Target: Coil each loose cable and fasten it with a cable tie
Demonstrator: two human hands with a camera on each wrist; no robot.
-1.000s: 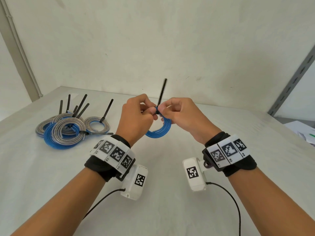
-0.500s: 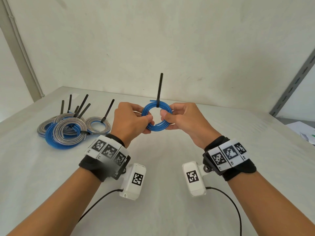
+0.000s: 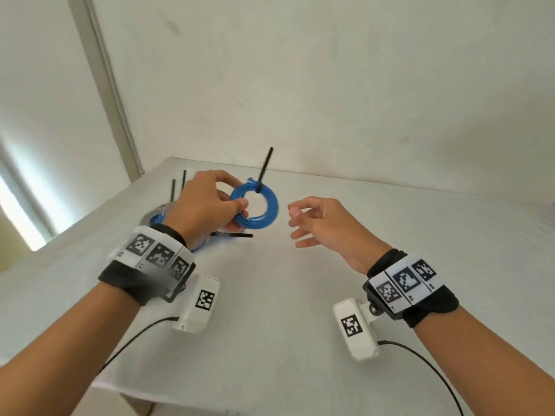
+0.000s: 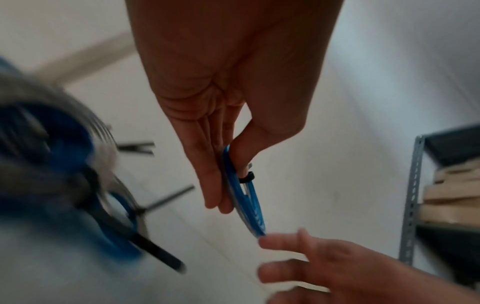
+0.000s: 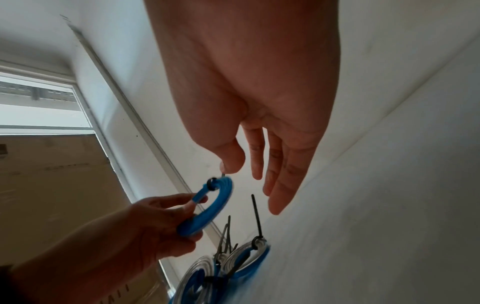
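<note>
**Left hand holds the tied blue coil, right hand is free**

The left hand (image 3: pixel 207 205) holds the blue coil (image 3: pixel 260 205) in the air above the table (image 3: pixel 300 295). The thumb lies on the near side of the ring and the other fingers on the far side, so the coil is pinched at its left part. In the left wrist view the fingers (image 4: pixel 213 185) look almost straight along the coil (image 4: pixel 246 205), with the thumb pressing on the other face. A black tie (image 3: pixel 263 172) is closed around the top of the coil, and its long tail points up and a little to the right.

The right hand (image 3: pixel 324 226) is just to the right of the coil and does not touch it. Its fingers are relaxed, slightly bent and spread, and it holds nothing. The right wrist view shows the same: the fingers (image 5: pixel 283 174) hang loose, with the coil (image 5: pixel 207 205) near the thumb tip but apart from it.

On the far left part of the table, mostly hidden behind the left hand, lies a pile (image 3: pixel 156 217) of other coils, blue and grey. They also carry black ties, whose tails stick up or lie flat. In the right wrist view the pile (image 5: pixel 233 265) is more visible. A metal shelf (image 4: pixel 441 195) stands at the right.
</note>
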